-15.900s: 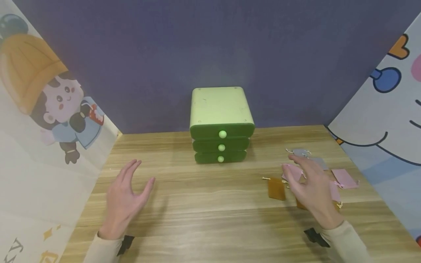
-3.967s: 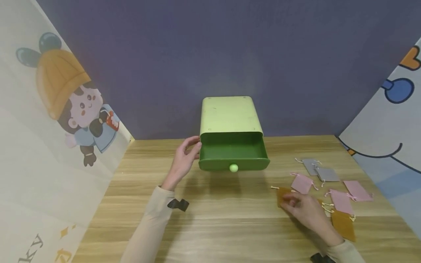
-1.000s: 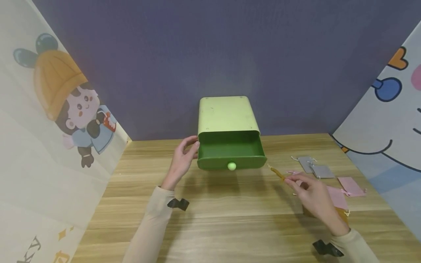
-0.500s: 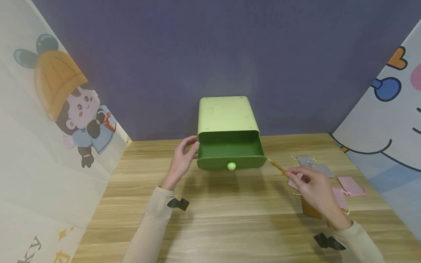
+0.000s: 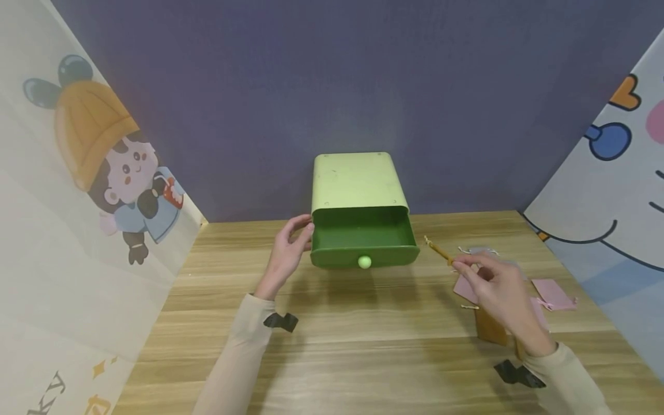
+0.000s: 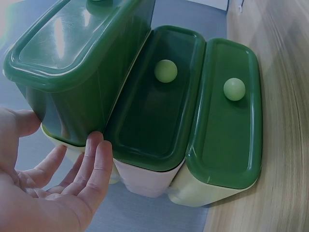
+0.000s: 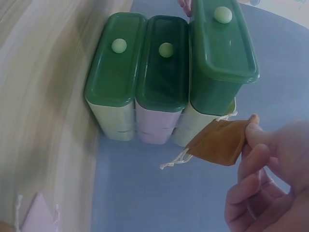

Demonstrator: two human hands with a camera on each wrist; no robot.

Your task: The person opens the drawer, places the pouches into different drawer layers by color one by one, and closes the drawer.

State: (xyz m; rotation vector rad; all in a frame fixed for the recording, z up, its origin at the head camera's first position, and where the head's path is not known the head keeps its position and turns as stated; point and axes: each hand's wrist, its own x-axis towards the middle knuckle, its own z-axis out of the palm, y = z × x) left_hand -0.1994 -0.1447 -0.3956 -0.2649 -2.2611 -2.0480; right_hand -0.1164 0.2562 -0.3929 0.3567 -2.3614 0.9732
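Note:
A pale green cabinet [image 5: 358, 178] stands against the back wall, its dark green top drawer [image 5: 332, 257] pulled out and bare inside. My left hand [image 5: 286, 251] rests at the cabinet's left side; in the left wrist view its fingertips [image 6: 99, 145] touch near the drawer's lower edge, fingers loosely extended. Between right thumb and fingers I pinch one end of a brown drawstring pouch [image 7: 219, 142], held in the air to the right of the drawer. Pale cords hang from its far end. The right hand [image 5: 500, 294] hovers over other pouches, hiding some of them.
On the wooden table at right lie a brown pouch [image 5: 490, 327], a pink pouch [image 5: 464, 289], another pink pouch [image 5: 554, 294] and a grey pouch [image 5: 482, 251]. Two lower drawers, middle [image 6: 154, 96] and bottom [image 6: 227, 121], are closed. Printed walls flank the table.
Since the oldest frame the top drawer has come out and my left hand has reached the cabinet. My right hand has picked up the brown pouch from the table and lately raised it higher.

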